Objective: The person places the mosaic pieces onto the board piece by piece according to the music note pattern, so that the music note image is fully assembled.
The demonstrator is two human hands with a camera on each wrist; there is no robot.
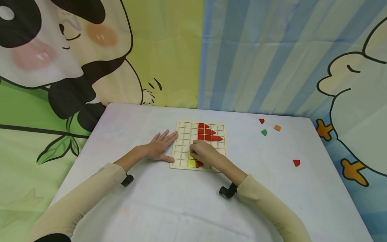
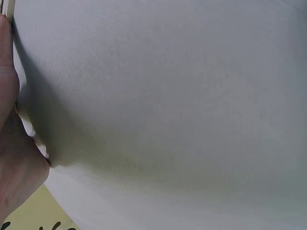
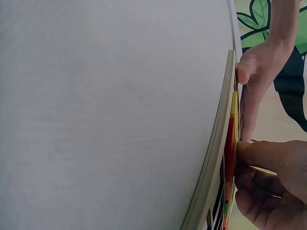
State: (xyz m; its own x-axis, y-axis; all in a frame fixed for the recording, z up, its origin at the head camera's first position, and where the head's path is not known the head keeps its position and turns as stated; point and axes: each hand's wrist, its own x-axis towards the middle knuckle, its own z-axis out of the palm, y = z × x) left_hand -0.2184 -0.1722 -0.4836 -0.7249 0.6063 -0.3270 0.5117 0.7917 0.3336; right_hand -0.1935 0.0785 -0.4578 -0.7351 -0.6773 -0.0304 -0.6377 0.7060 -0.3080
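Note:
A light wooden grid board (image 1: 182, 148) lies on the white table. My left hand (image 1: 159, 146) is spread flat beside it, with fingertips and thumb on its left edge. My right hand (image 1: 205, 152) is over the board's lower middle, fingers curled and thumb and fingertips pinching at a yellow tile (image 1: 190, 156), mostly covered by the hand. Just below sits a yellow square tile (image 1: 191, 163), with a red rounded tile (image 1: 198, 164) at its right. Red tiles (image 1: 207, 131) fill stepped rows in the upper part. In the right wrist view, the right thumb (image 3: 261, 153) meets the yellow edge.
On the table to the right lie a red piece (image 1: 261, 121), a green piece (image 1: 264, 132), an orange square (image 1: 277, 127) and another red piece (image 1: 296, 163). A printed cloth backdrop (image 1: 169, 50) rises behind the table's far edge.

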